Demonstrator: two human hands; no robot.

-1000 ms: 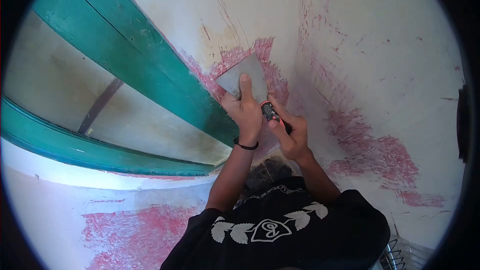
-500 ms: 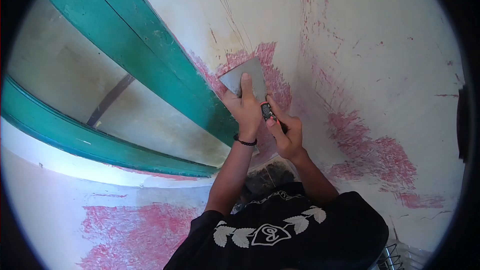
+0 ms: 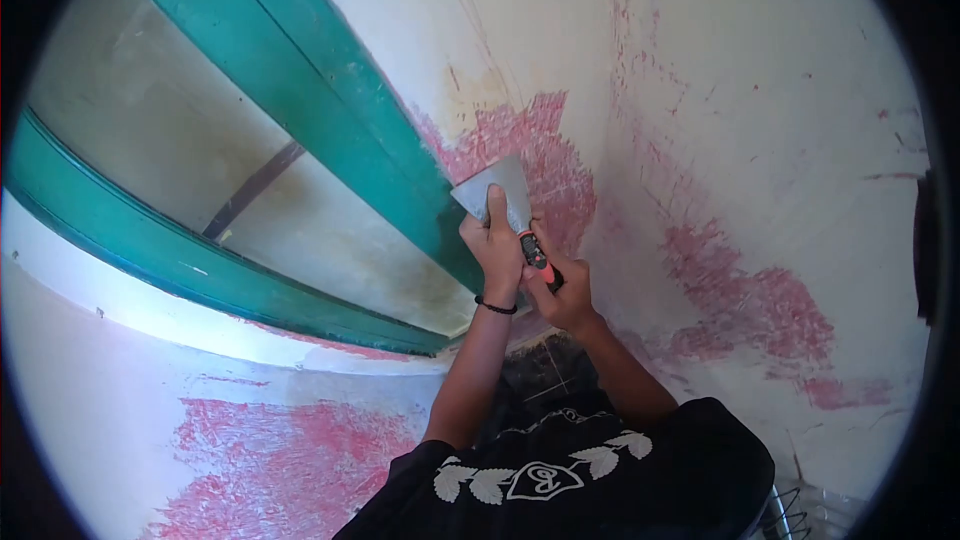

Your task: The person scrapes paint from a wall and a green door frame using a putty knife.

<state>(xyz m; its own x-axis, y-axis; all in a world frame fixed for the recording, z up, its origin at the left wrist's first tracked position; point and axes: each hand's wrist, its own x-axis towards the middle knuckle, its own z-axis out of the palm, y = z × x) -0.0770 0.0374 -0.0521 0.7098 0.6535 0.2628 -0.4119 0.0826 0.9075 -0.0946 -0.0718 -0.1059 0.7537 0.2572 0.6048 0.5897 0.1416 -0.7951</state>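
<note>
A wide-bladed scraper point(image 3: 512, 190) tilts up and to the left against the wall, its handle black and red. With the thumb laid flat on the metal and the other fingers hidden behind it, my left hand point(image 3: 492, 248) grips the blade. My right hand point(image 3: 562, 295) is closed around the handle just below. Beyond the blade's edge lies a rough pink patch point(image 3: 545, 155) where the white surface is scraped away. A dark beaded bracelet point(image 3: 495, 307) circles my left wrist.
A green wooden frame point(image 3: 340, 105) with a pale panel point(image 3: 150, 60) runs along the left, close to my left hand. The walls meet in a corner to the right, with another pink patch point(image 3: 770, 310) there. More scraped pink wall point(image 3: 290, 460) shows at lower left.
Both hands and the scraper have moved down the wall, toward my body. More of the pink patch shows above the blade. The view has shifted slightly. Both grips look the same.
</note>
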